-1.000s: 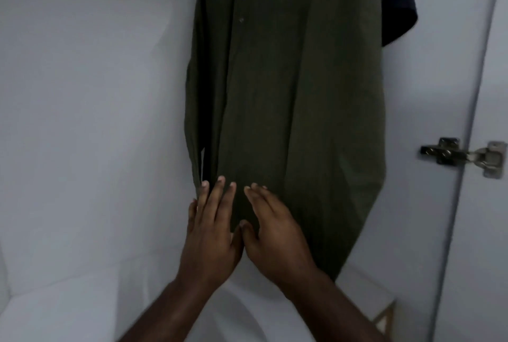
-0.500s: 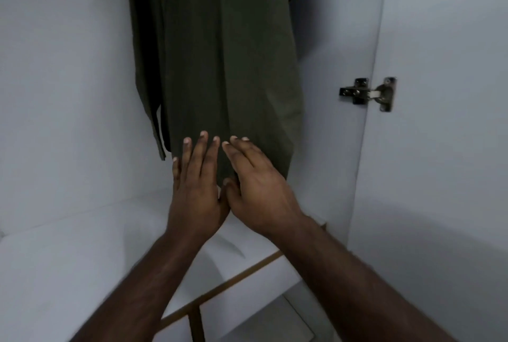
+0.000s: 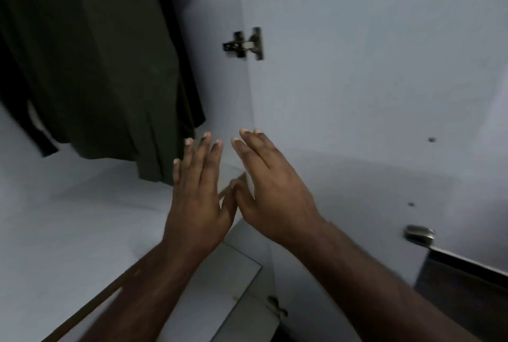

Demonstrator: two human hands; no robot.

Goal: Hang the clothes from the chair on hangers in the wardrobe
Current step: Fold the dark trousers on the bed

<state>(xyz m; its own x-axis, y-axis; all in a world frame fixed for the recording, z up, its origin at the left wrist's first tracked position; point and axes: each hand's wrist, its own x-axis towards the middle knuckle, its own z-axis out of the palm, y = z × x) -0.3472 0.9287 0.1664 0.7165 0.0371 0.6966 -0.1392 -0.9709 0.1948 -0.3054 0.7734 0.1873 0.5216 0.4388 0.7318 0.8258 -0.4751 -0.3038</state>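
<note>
A dark olive shirt [image 3: 90, 66] hangs inside the white wardrobe at the upper left; its hem ends just above the wardrobe's shelf [image 3: 82, 218]. Its hanger is out of view. My left hand [image 3: 198, 196] and my right hand [image 3: 272, 196] are side by side in the middle, fingers straight, thumbs touching, both empty. They are to the right of the shirt's hem and apart from it. The chair and other clothes are not in view.
The open wardrobe door [image 3: 371, 94] fills the right side, with a metal hinge [image 3: 246, 43] and a handle [image 3: 419, 234] lower right. A lower compartment door [image 3: 220, 286] lies below the shelf's brown front edge.
Both hands have come off the shirt's hem and now hover to its right. The view has swung right and down, so the shirt sits further left.
</note>
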